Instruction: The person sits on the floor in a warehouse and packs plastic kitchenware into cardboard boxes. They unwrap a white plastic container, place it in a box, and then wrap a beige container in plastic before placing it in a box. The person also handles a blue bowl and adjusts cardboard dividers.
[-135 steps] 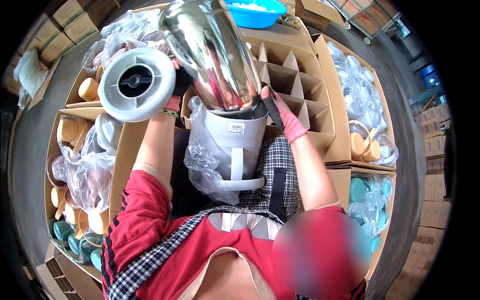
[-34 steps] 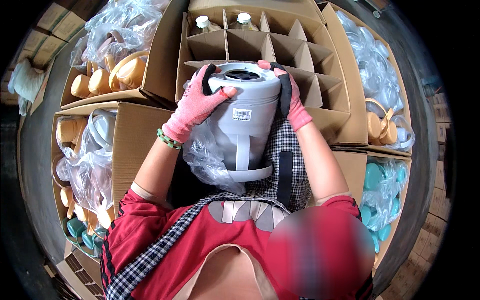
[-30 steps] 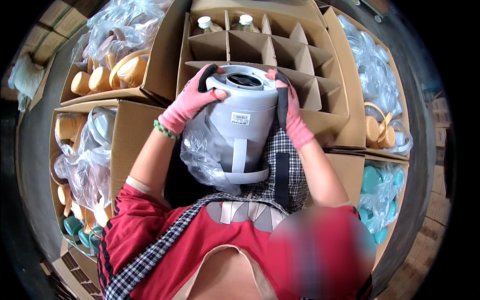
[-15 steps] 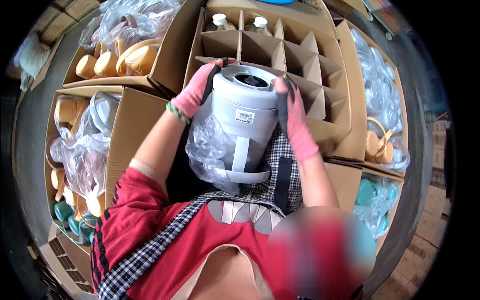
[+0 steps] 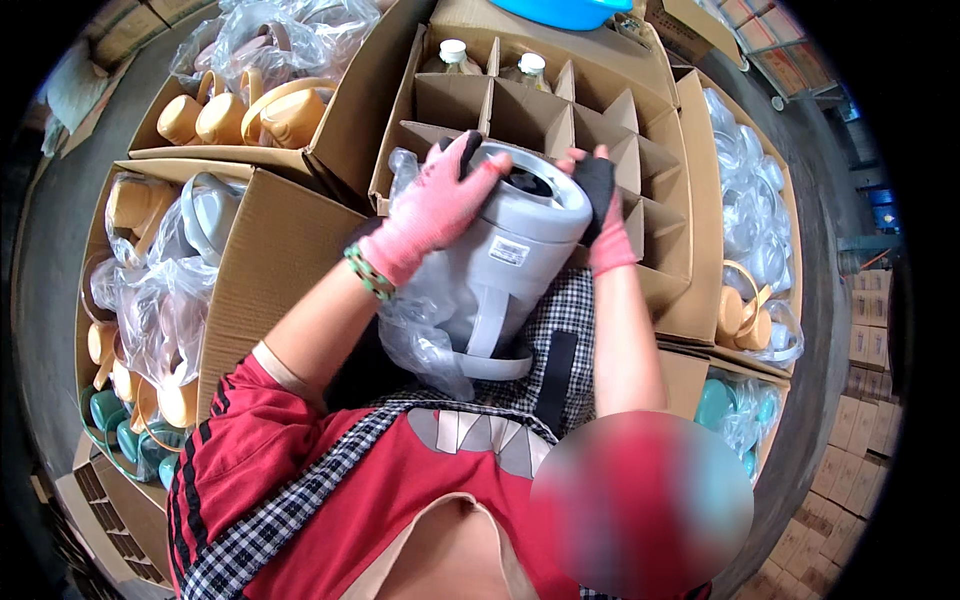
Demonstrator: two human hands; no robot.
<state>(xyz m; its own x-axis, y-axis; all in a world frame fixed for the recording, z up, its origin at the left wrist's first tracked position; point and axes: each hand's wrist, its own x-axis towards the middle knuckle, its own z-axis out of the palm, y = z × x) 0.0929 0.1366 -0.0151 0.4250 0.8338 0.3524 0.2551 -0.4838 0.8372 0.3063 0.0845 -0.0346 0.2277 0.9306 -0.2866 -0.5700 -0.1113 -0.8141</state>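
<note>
A grey plastic jug (image 5: 515, 265) with a white label and a round dark opening in its upturned end leans in front of my body. A curved grey handle lies at its lower end, and a crumpled clear plastic bag (image 5: 425, 325) hangs along its left side. My left hand (image 5: 435, 210), in a pink glove with dark fingertips, grips the rim, thumb by the opening. My right hand (image 5: 603, 210), gloved the same way, presses on the right side of the rim, fingers pointing up; part of its grip is hidden behind the jug.
Beyond the jug stands a divided cardboard box (image 5: 530, 115) with two white-capped clear bottles (image 5: 533, 70) in far cells. Open boxes of bagged jugs flank me, with orange jugs (image 5: 220, 118) and teal jugs (image 5: 130, 435) at left. A blue basin (image 5: 565, 12) sits at the far edge.
The jug has tilted, its upper end shifting right and slightly nearer. My left hand has moved right over the rim; my right hand has shifted a little right with its fingers more raised.
</note>
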